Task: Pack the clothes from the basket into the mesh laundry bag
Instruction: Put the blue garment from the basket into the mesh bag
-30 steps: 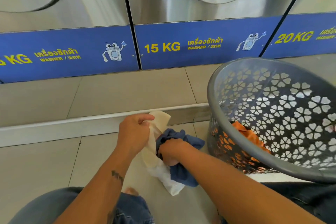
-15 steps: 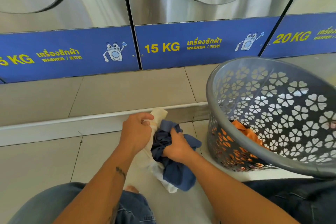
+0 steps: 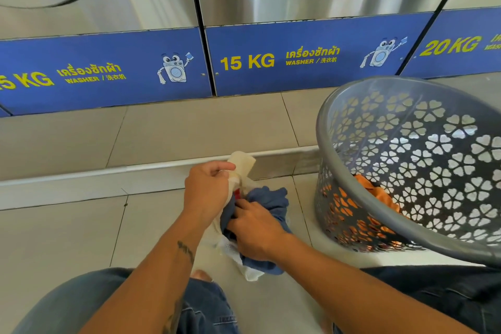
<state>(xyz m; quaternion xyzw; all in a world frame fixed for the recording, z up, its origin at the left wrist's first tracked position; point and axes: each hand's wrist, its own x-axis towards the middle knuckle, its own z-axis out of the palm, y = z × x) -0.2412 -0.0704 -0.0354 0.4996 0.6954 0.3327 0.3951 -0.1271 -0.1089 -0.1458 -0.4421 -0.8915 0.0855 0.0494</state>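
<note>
Left of the basket, your left hand pinches the mesh bag open while your right hand clutches the blue garment, which may snag its mouth.

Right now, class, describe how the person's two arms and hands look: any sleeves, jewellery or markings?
Both forearms are bare, with no sleeves, watch or rings showing. The left hand belongs to an arm with a small dark tattoo near the wrist and more dark ink lower down. The right hand and its forearm show no markings. Blue jeans cover the knee.

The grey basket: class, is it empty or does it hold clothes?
Not empty. The basket holds orange cloth, seen over its rim and through its cut-outs.
</note>
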